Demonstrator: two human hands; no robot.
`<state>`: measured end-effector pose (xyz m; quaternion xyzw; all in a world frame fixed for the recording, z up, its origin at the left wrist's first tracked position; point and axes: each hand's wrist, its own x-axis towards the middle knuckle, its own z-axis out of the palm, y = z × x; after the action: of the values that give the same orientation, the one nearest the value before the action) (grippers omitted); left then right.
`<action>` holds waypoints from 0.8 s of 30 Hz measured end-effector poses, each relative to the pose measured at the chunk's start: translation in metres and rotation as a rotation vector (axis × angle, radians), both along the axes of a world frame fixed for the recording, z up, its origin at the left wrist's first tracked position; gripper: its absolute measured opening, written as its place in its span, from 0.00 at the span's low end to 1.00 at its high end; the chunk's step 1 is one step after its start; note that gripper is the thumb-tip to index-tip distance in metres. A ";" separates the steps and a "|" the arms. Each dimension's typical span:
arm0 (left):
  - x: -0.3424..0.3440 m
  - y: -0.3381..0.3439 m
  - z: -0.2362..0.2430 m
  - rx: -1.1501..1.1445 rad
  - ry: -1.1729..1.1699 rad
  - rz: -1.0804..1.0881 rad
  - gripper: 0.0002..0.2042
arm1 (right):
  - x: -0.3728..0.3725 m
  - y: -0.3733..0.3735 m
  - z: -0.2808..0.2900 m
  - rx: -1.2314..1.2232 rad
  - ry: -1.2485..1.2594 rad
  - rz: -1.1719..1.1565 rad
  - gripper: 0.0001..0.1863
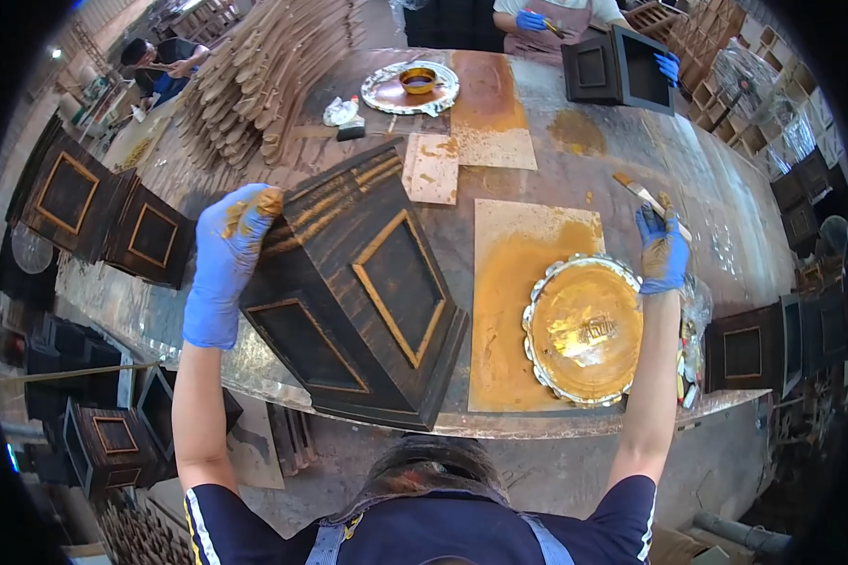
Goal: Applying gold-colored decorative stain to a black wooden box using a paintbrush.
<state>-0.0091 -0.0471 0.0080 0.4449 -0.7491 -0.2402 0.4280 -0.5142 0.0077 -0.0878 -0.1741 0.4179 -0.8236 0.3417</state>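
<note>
My left hand [234, 250], in a blue glove smeared with ochre paint, is closed on the upper left edge of a dark wooden pedestal box [363, 292]. The box is tilted on the table, with ochre-edged framed panels on two sides and ochre streaks along its upper moulding. In my right hand [664, 250], also gloved and stained, is a paintbrush [639, 193] with its bristles pointing up and left. This hand is above the right rim of a round tray [584, 331] coated in ochre paint, which lies on a stained board [499, 301].
Two similar boxes [104, 212] stand on the left. Beyond are a foil-covered plate with an amber bowl [417, 81], a dark block [350, 129] and a stack of carved wooden strips [254, 85]. Across the table, a gloved co-worker [556, 24] handles another dark box [617, 71].
</note>
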 end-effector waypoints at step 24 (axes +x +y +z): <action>-0.001 -0.051 -0.020 0.018 -0.066 0.158 0.20 | -0.029 0.053 -0.041 0.195 -0.011 -0.040 0.13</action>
<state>-0.0102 -0.0980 -0.0124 0.5141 -0.7232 -0.1975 0.4168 -0.5428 0.0602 -0.1289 -0.1271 0.4977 -0.7866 0.3428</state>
